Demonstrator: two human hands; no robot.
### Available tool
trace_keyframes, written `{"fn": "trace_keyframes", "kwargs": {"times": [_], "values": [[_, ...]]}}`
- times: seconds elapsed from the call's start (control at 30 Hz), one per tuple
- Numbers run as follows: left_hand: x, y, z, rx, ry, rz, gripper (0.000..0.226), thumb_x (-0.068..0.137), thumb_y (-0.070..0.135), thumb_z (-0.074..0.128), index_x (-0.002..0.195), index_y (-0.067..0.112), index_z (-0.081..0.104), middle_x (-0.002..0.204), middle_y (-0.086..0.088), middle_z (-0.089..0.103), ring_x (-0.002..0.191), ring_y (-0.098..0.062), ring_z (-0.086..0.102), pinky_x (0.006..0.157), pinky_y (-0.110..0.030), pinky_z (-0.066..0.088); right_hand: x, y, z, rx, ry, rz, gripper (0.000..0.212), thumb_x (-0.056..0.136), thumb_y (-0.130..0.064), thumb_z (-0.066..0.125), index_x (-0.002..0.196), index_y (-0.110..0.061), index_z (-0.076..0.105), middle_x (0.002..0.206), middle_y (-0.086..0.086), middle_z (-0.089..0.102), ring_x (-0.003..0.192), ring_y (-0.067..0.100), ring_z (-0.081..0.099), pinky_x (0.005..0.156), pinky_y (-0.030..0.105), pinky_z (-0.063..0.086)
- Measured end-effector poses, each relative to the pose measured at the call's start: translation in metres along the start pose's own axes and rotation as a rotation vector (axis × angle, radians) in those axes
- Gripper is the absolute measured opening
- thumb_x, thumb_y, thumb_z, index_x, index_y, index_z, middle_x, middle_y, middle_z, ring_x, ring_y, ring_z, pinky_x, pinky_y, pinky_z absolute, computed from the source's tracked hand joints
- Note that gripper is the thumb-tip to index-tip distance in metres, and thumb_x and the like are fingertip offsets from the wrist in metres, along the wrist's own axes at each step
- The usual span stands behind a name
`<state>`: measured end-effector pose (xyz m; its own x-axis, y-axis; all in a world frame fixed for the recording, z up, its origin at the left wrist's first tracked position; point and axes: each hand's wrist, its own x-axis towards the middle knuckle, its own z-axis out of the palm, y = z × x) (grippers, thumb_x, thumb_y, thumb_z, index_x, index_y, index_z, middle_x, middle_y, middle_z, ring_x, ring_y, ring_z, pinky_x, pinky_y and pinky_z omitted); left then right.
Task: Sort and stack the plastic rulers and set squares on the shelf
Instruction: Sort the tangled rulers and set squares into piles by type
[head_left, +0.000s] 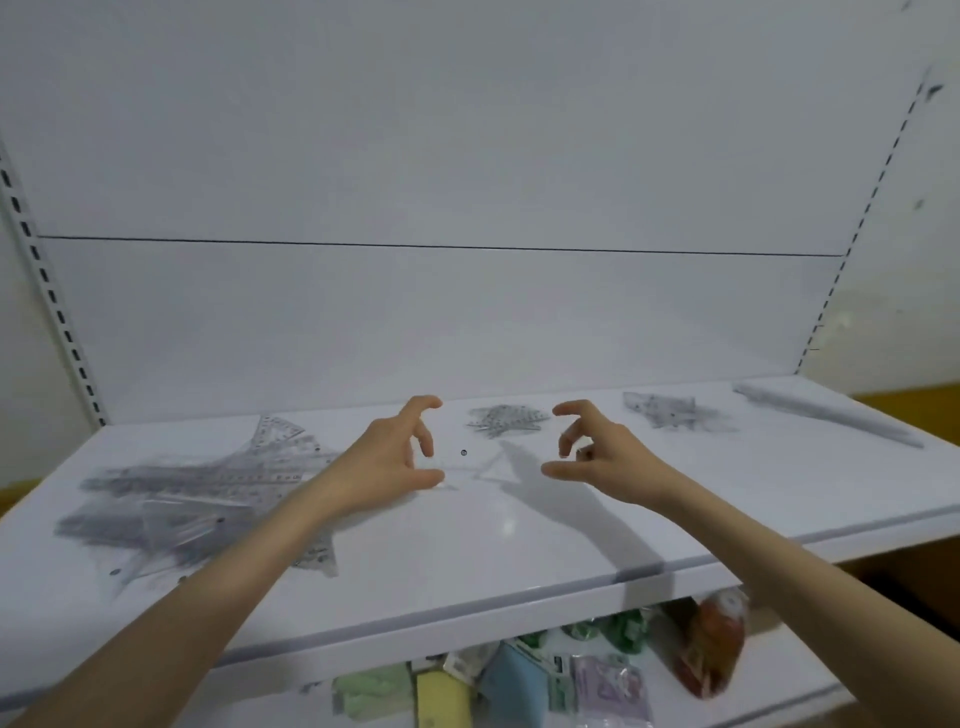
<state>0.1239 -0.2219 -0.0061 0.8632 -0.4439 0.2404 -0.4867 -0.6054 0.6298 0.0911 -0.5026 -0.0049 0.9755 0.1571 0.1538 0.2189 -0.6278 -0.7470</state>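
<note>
While both hands hover over the middle of the shelf (519, 540), the left hand (387, 457) and right hand (597, 457) face each other, fingers curled into wide C-shapes, thumbs low, forefingers high. Between them there's a faint clear outline with a dark dot (463, 452). It could be a clear set square held by its edges, but I can't tell whether either hand truly has hold of anything. The stock lies in three lots: a big pile (197, 493) of jumbled rulers and set squares at the left, partly under the left forearm; a small pile (506, 422) just beyond the hands; and a third pile (670, 411) further right, near a white roll (826, 413). Coloured packets (519, 686) sit on the level below. Now the risks, as I judge them: clear plastic on glossy white is hard to see, so a piece may get missed or join the wrong pile; slick pieces slide, so a careless set-down could fan a stack out; and that left forearm could sweep the big pile toward the front edge.
</note>
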Motion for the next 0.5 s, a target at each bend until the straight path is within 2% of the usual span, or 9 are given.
{"fn": "trace_keyframes", "kwargs": {"times": [0.13,0.23,0.37,0.5], "values": [[0.017,0.008,0.020,0.039,0.008,-0.034,0.050,0.077,0.021,0.073,0.113,0.028,0.038,0.101,0.010,0.057,0.059,-0.008,0.053,0.060,-0.019,0.043,0.000,0.033,-0.024,-0.040,0.028,0.074,0.047,0.083,-0.026,0.073,0.124,-0.024,0.049,0.099,-0.001,0.058,0.063,0.006,0.053,0.050,0.013,0.038],[0.027,0.011,0.027,0.053,0.019,-0.060,0.050,0.076,0.020,0.074,0.115,0.029,0.045,0.105,0.010,0.057,0.066,-0.004,0.057,0.063,-0.015,0.044,0.017,0.053,-0.036,-0.085,0.022,0.080,0.053,0.079,-0.027,0.078,0.126,-0.026,0.052,0.098,-0.005,0.059,0.068,0.005,0.054,0.057,0.014,0.040],[0.029,0.011,0.035,0.057,0.121,-0.105,0.051,0.074,0.014,0.076,0.118,0.029,0.054,0.099,0.012,0.060,0.074,-0.005,0.059,0.064,-0.012,0.044,0.068,0.068,-0.036,-0.087,-0.020,0.001,0.062,0.078,-0.022,0.077,0.135,-0.020,0.051,0.096,-0.009,0.058,0.065,0.000,0.052,0.062,0.009,0.042],[0.025,0.004,0.041,0.078,0.213,-0.204,0.053,0.073,0.011,0.076,0.120,0.027,0.057,0.096,0.011,0.061,0.073,-0.003,0.057,0.062,-0.012,0.044,0.120,0.070,-0.020,-0.091,-0.089,-0.117,0.062,0.083,-0.018,0.073,0.140,-0.013,0.047,0.096,-0.006,0.059,0.061,-0.002,0.050,0.065,0.008,0.039]]}}
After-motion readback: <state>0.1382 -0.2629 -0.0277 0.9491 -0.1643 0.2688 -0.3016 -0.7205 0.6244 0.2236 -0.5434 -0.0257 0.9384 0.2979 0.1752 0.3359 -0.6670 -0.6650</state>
